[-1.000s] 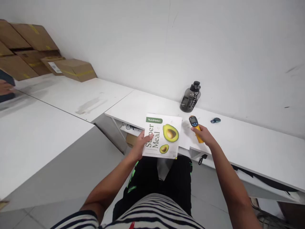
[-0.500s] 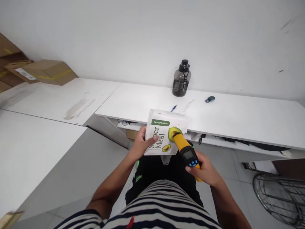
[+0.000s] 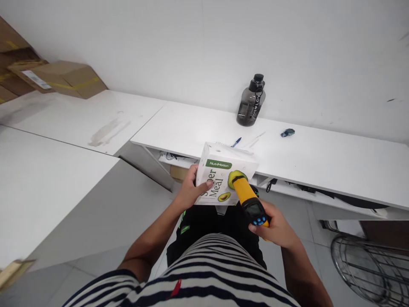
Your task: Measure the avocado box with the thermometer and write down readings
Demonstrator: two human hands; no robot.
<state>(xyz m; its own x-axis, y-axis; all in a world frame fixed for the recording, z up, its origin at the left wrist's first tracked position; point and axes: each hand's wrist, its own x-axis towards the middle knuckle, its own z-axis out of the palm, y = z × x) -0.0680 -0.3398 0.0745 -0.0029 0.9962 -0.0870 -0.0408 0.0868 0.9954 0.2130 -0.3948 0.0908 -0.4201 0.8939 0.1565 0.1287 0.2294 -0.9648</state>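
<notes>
We have the white cardboard box with avocado prints (image 3: pixel 225 172) in our left hand (image 3: pixel 191 192): thumb flat on the front face, fingers wrapped round its left edge, so box is pinched between them. It sits above our lap at the near edge of the long white bench (image 3: pixel 191 125), face tipped up toward us.

Our right hand (image 3: pixel 275 226) is curled round the grip of the yellow-and-black plastic pistol-shaped meter (image 3: pixel 245 192), small screen and blue buttons facing up at us.

Key relation: box lies forward and left of the right hand. Meter's long axis runs that same diagonal, nose over the larger avocado print, screen end back by our right thumb. Left hand is the nearer one, being on the box; right reaches it only via the meter. Can't tell from overhead whether the nose touches the face or stands just off it.
</notes>
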